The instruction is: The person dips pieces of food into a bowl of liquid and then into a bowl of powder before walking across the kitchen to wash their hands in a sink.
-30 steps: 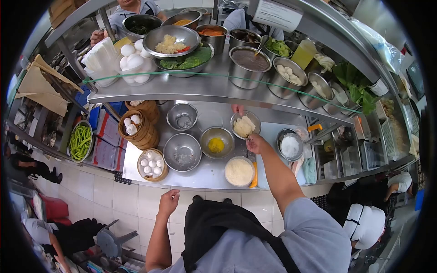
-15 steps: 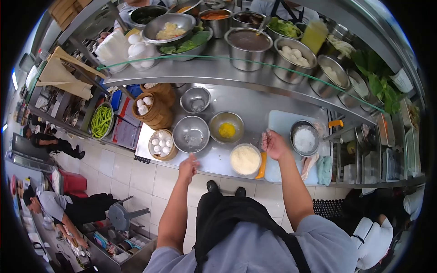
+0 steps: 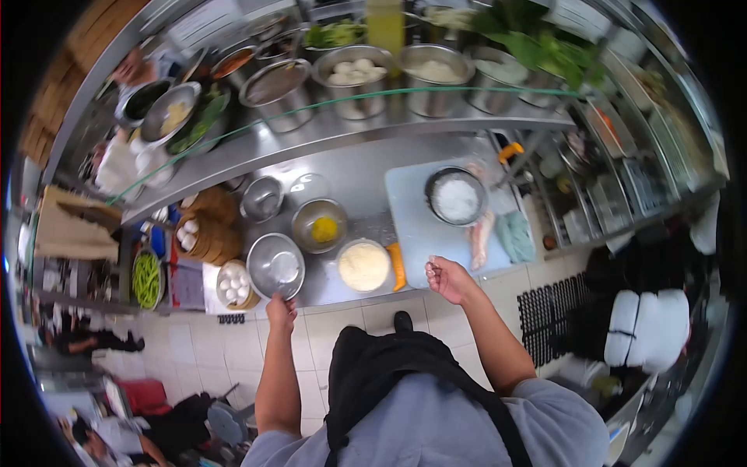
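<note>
My left hand (image 3: pixel 282 309) has its fingers closed at the near rim of a steel mixing bowl (image 3: pixel 263 274), whose inside shows only a pale shine. My right hand (image 3: pixel 447 280) is curled with fingertips together in front of the light blue cutting board (image 3: pixel 406 204); anything in the fingers is too small to make out. Between the hands stands a tub of pale crumbs (image 3: pixel 364 265), beside an orange handle (image 3: pixel 397 266). Behind it is a steel bowl with yellow egg (image 3: pixel 324 228). A bowl of white powder (image 3: pixel 454 198) rests on the board.
Bamboo steamers (image 3: pixel 208 240) and a basket of white balls (image 3: pixel 233 285) stand at the left. Pieces of raw meat (image 3: pixel 479 241) and a green cloth (image 3: pixel 514 237) lie at the right. A steel shelf (image 3: pixel 350 124) with several filled pots spans the back.
My left hand has reached the steel mixing bowl and closed on its rim. My right hand has drawn back from above the board to its near edge. The view has turned right.
</note>
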`<state>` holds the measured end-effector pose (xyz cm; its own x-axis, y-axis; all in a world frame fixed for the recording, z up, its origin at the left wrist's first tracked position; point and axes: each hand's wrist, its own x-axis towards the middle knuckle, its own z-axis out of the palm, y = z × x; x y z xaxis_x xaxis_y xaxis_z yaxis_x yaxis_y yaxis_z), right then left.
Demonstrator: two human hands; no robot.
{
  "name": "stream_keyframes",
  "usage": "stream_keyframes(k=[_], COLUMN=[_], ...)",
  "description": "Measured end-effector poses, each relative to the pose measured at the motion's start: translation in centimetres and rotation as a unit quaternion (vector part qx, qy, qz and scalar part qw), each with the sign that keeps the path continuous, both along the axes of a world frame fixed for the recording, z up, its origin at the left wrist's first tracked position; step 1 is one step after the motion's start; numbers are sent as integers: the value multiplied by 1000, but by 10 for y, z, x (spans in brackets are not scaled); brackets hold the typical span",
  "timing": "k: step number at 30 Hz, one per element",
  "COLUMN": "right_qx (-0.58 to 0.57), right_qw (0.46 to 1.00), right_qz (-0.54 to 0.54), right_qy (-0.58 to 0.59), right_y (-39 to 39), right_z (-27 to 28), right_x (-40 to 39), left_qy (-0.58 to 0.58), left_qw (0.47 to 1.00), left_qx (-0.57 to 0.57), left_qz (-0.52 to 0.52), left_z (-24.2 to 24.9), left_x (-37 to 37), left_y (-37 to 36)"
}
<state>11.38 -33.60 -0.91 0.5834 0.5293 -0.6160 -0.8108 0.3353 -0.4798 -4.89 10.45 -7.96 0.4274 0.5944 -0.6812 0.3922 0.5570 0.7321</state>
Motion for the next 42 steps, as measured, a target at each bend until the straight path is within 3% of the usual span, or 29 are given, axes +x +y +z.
stream_keyframes(k=[6,11,13,17,22,28,32,42], right_qx=[15,64,60,103,111,156,160,194], right_qw=[998,997,998,992,981,957,943,942], right_qz=[-61,-46,-31,66,154,240,285,265], right_qy=[-30,7,-3,25,38,56,57,76], right_y=[-16,33,73,182,342,493,570,803], right_z=[20,27,29,30,47,59,59,26], right_x=[-41,-87,-100,-127,-172,-221,-225,-158], left_qy=[-34,-47,-30,33,127,152,110,78], left_qw=[996,986,979,981,975,982,988,989], left_qx=[-34,-35,-33,29,116,102,104,120], left_qz=[-79,-155,-201,-187,-142,-37,9,20], left_z=[3,-1,-2,-29,-16,-13,-22,33], left_x=[-48,-110,-146,-249,-384,-488,-488,-357], left_y=[-7,27,52,116,183,258,313,500])
